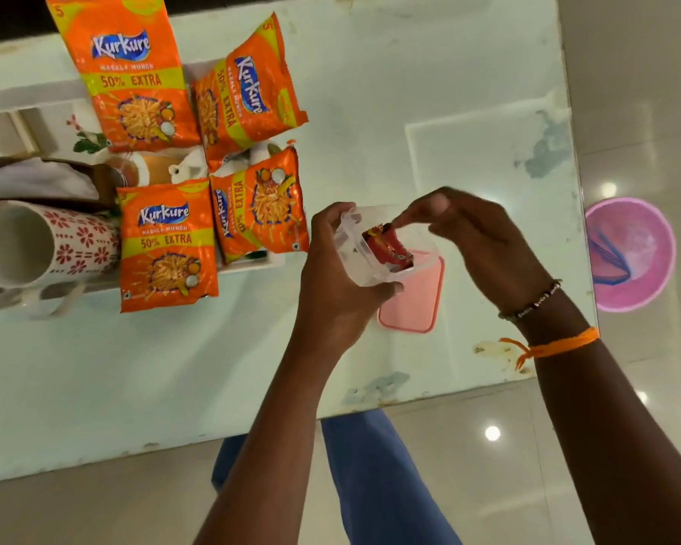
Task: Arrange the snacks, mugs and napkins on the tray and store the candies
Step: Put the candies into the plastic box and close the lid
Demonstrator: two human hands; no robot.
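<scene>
A pale, scuffed table point(370, 72) fills most of the frame, with glossy floor tiles along the right and bottom edges and a pink basin point(629, 253) on the floor at the right.

At the upper left, a white tray point(252, 265) carries four orange Kurkure packets point(168, 245), a floral mug point(44, 241) lying on its side at the left edge, and what looks like folded napkins point(32, 179) above it. That part of the task looks largely done.

The step in hand appears to be storing the candies. At the centre of the frame the left hand point(339, 281) has its grip wrapped around a small clear plastic container point(382, 245), held tilted above the table. Red-wrapped candies point(388, 249) sit inside it. The right hand point(476, 230) reaches over the open top with fingertips point(405, 218) pinched together at the candy; whether they are grasping a wrapper or only pressing it down I cannot tell.

The container's pink lid point(413, 300) lies flat on the table just beneath the container, partly hidden by it. By my reading, the next move calls for settling the candies below the rim, freeing the right hand, picking up the lid and pressing it on squarely while the left hand steadies the container.
</scene>
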